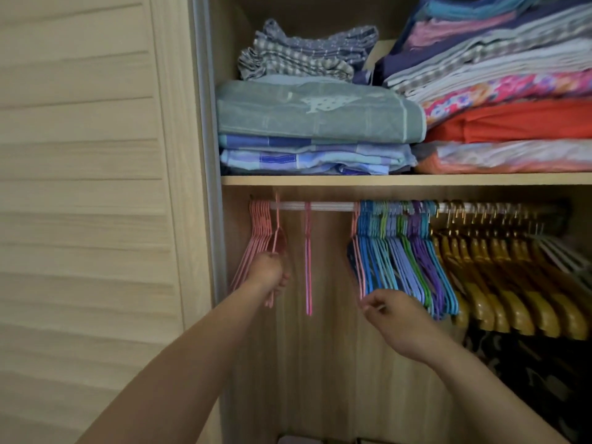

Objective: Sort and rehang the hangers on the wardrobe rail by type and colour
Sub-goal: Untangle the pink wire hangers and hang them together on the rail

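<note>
A white wardrobe rail [326,206] runs under the shelf. Several pink hangers [256,229] hang bunched at its far left. My left hand [268,274] grips a pink hanger [277,219] beside that bunch, its hook on the rail. One pink hanger [308,261] hangs alone in the gap. My right hand [392,312] pinches the lower end of another pink hanger [356,245] at the left edge of a packed group of blue, green and purple hangers [403,251]. Wooden hangers [499,277] fill the right part of the rail.
A louvred door [89,187] stands at the left. The shelf [384,180] above holds folded towels and linens [320,123]. Pale wire hangers [567,254] hang at the far right, with dark patterned fabric [528,373] below the wooden ones.
</note>
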`<state>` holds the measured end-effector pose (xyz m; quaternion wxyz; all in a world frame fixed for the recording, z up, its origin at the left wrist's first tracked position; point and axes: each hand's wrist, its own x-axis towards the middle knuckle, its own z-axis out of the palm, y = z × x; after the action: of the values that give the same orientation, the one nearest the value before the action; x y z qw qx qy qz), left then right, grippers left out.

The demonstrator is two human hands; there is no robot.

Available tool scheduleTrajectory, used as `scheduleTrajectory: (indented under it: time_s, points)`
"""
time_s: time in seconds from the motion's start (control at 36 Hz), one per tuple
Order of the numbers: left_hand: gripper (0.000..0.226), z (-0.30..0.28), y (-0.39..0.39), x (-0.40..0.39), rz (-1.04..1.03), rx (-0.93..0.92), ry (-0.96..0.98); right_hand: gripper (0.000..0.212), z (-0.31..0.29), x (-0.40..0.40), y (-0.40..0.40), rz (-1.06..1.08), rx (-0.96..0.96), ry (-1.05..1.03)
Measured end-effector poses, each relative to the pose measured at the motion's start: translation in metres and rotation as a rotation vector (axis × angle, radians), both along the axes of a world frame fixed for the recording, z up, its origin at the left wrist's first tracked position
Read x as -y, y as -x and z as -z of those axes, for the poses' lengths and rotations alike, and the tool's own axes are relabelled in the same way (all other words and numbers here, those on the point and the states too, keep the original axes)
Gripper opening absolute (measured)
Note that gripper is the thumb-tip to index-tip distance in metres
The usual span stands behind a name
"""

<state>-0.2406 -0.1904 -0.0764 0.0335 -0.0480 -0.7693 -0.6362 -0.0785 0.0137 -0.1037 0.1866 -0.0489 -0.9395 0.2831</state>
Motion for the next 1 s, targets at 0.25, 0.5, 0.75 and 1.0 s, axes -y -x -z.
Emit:
scheduleTrajectory:
  time_s: [0.25, 0.5, 0.75, 1.0]
  points:
    - [0.028, 0.005, 0.054, -0.015, -0.009, 0.062, 0.059, 0.015, 0.001, -0.013, 0.011, -0.018, 0.015, -0.028]
    - [0.012, 0.014, 0.044, -0.007, -0.027, 0.005, 0.159, 0.016, -0.003, -0.015, 0.021, -0.018, -0.009, -0.028]
    - [0.049, 0.005, -0.056, 0.039, -0.022, -0.604, 0.750, 0.018, 0.002, -0.011, 0.027, 0.077, -0.105, -0.290]
    - [0.047, -0.022, -0.072, 0.123, -0.523, -1.205, 1.098, 0.033, -0.003, 0.024, 0.065, 0.298, -0.187, -0.839]
